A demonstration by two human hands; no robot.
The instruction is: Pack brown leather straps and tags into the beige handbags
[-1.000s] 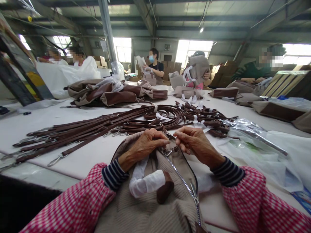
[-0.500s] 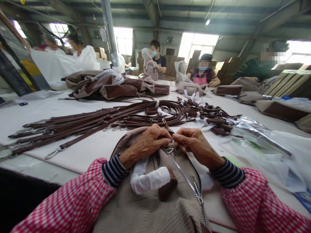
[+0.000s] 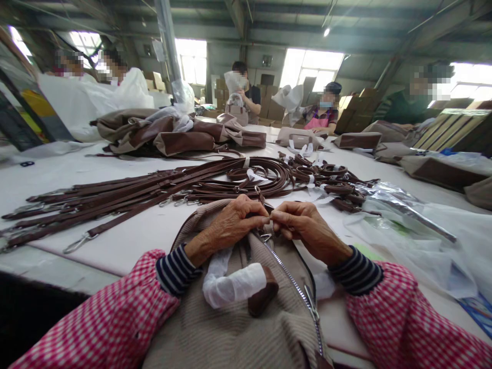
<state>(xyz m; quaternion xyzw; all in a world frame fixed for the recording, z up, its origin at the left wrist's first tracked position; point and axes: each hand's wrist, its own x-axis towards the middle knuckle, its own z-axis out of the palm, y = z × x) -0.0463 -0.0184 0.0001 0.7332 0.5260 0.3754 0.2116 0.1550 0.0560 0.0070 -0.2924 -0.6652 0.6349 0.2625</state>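
A beige corduroy handbag (image 3: 230,328) lies in front of me, with a silver zipper (image 3: 294,281) running down its right side. White wrapping covers its handle (image 3: 234,287), which ends in a brown leather tab. At the bag's far end my left hand (image 3: 244,218) and my right hand (image 3: 295,220) meet, thumbs and fingers pinched close together. What the fingertips grip is too small and too covered to make out. Just beyond them a metal ring (image 3: 258,192) stands up from the bag's end, and a metal clasp (image 3: 266,237) shows below the fingers.
Brown leather straps with metal hooks (image 3: 154,187) spread across the white table (image 3: 111,251), coiled bundles (image 3: 334,184) at their right. Clear plastic bags (image 3: 415,246) lie to the right. Behind is a heap of handbags (image 3: 184,138). Several people work around the far side.
The view has shifted slightly, so everything sits a little further left. My hands keep the same pinch at the bag's end. Across the table, one co-worker has raised a white bag.
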